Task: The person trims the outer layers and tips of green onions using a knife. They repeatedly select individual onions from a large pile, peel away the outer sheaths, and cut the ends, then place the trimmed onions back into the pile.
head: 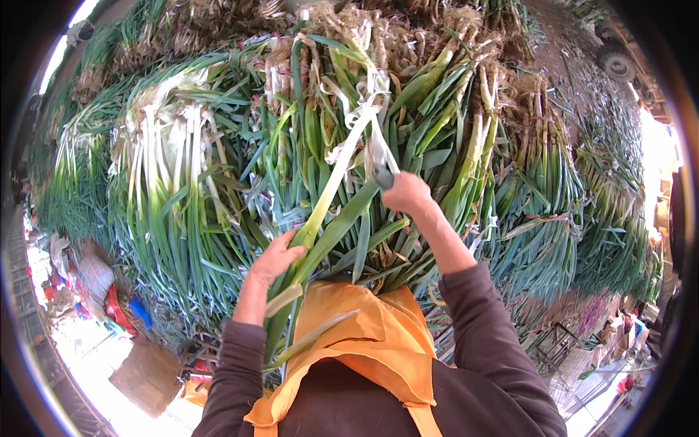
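Observation:
My left hand (pixel 277 258) is closed around the green upper stem of a large green onion (pixel 336 177). Its white end points away from me, and its long leaves hang over my left forearm towards the apron. My right hand (pixel 408 193) grips a small grey hand tool (pixel 383 176), possibly a knife; its far end is blurred. Against that tool lies a pale strip of outer skin (pixel 385 145), running up to the onion's white end. Curled white peelings (pixel 357 112) surround that end, and the roots are hard to make out there.
Left of my hands lies a pile of white-stemmed onions (pixel 188 145). Bundles with brown, rooty stems (pixel 540 125) spread across the back and right. An orange apron (pixel 349 322) covers my lap. A cardboard piece (pixel 144 377) lies lower left; a wheel (pixel 618 65) stands far right.

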A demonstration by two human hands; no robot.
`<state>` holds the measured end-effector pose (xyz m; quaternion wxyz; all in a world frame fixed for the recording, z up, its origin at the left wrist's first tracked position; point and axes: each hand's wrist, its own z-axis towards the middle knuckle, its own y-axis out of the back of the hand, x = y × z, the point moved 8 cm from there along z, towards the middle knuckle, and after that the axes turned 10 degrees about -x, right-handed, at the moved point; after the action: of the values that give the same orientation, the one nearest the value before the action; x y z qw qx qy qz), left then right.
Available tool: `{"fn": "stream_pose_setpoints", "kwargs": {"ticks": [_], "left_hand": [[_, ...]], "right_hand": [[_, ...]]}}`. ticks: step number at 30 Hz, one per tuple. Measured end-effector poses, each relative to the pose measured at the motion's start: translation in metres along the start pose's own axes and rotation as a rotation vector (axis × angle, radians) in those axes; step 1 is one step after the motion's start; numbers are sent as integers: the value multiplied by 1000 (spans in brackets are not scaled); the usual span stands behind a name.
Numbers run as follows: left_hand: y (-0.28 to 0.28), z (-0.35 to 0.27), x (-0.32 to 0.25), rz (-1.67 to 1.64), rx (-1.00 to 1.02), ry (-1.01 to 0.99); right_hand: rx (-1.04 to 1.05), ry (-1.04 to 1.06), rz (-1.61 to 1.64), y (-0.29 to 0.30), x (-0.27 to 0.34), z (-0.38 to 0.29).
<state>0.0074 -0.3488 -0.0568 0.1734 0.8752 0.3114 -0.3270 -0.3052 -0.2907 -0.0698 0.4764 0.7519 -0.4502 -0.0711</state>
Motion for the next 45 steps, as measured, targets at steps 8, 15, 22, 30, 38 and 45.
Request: {"fn": "stream_pose_setpoints", "kwargs": {"ticks": [8, 15, 22, 30, 38, 45], "left_hand": [[44, -45, 3, -21, 50, 4], [172, -128, -40, 194, -174, -51], [387, -223, -110, -164, -829, -381], [643, -161, -65, 1076, -1267, -660], [142, 186, -54, 559, -525, -326], [42, 248, -74, 611, -806, -238]], "right_hand": [[-102, 59, 83, -11, 8, 12], [-138, 41, 173, 59, 57, 62], [-323, 137, 344, 184, 94, 59], [-189, 117, 504, 111, 110, -58], [-32, -131, 292, -28, 23, -133], [74, -61, 240, -73, -14, -164]]}}
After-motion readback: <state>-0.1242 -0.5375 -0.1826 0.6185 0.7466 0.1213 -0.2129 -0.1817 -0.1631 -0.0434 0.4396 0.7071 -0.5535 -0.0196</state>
